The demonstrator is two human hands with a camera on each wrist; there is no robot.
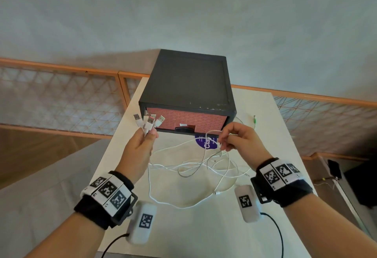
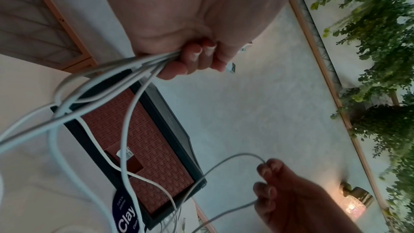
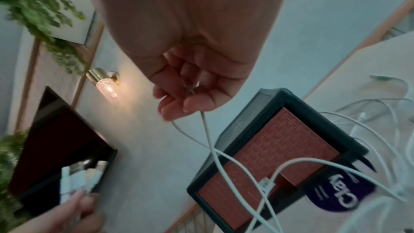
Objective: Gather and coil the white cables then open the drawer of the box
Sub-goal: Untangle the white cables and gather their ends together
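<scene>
My left hand [image 1: 145, 135] is raised in front of the box and grips a bunch of white cables [image 1: 195, 168] just below their USB plugs [image 1: 148, 120], which fan upward. The same grip shows in the left wrist view, with the left hand [image 2: 192, 58] around the cable strands [image 2: 107, 77]. To the right, my right hand [image 1: 226, 137] pinches a loop of one thin white cable [image 3: 210, 141] between thumb and fingers [image 3: 179, 102]. The rest of the cables hang and lie tangled on the white table [image 1: 183, 227]. The black box [image 1: 187, 80] has a shut reddish drawer [image 1: 189, 120] with a dark handle notch [image 1: 184, 129].
A round purple "Clay" sticker [image 1: 206, 142] lies on the table just before the box. A green-tipped cable end [image 1: 254, 119] lies right of the box. An orange-framed lattice rail [image 1: 61, 94] runs behind the table, and a lit wall lamp [image 3: 105, 82] and plants [image 2: 376, 59] stand beyond.
</scene>
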